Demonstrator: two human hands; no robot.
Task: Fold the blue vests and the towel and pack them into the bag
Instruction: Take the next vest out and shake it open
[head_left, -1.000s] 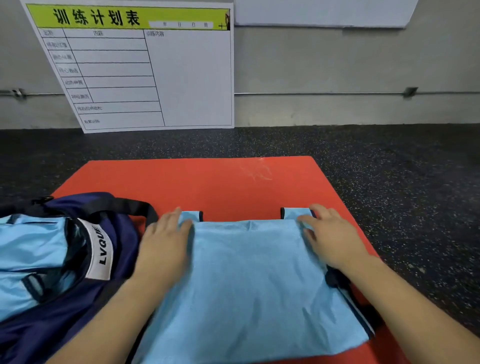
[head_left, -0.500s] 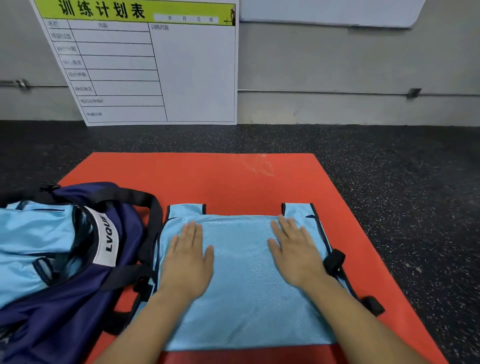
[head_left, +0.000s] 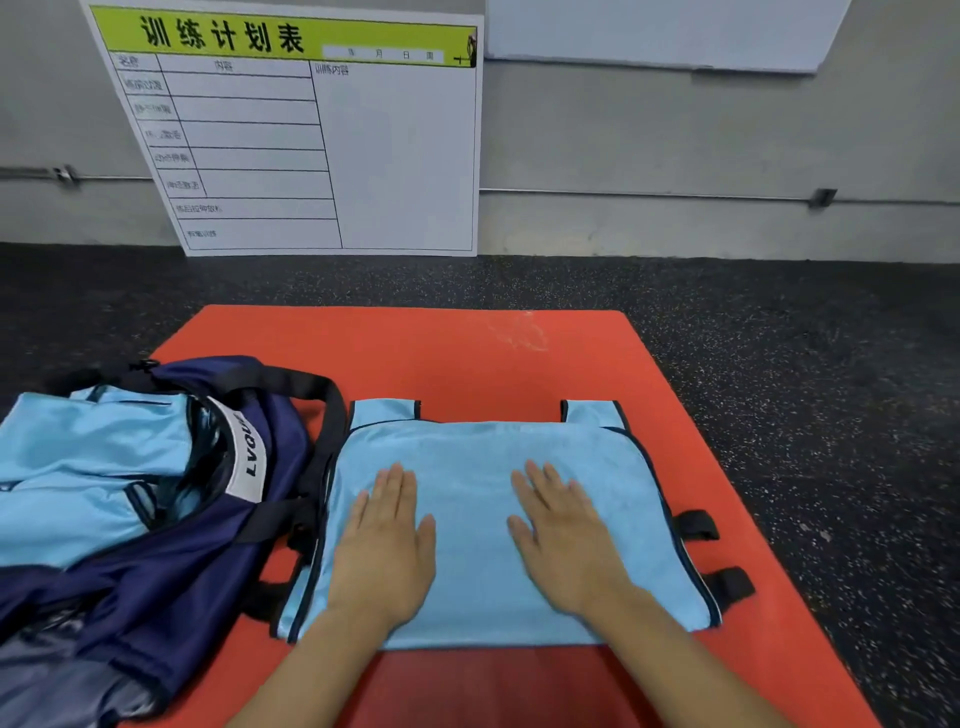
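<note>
On the red mat (head_left: 467, 364), seen from the head camera, a light blue towel (head_left: 483, 467) lies spread over a blue vest (head_left: 592, 415), whose shoulder straps poke out past its far edge. Left hand (head_left: 384, 551) and right hand (head_left: 566, 545) press flat on the towel, fingers straight, gripping nothing. Just left, touching the vest's edge, sits the open navy bag (head_left: 171, 571) with light blue fabric inside.

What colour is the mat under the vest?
Orange-red; the mat shows clearly in the head view.

Flat hands (head_left: 387, 540) on towel (head_left: 478, 467)
</note>
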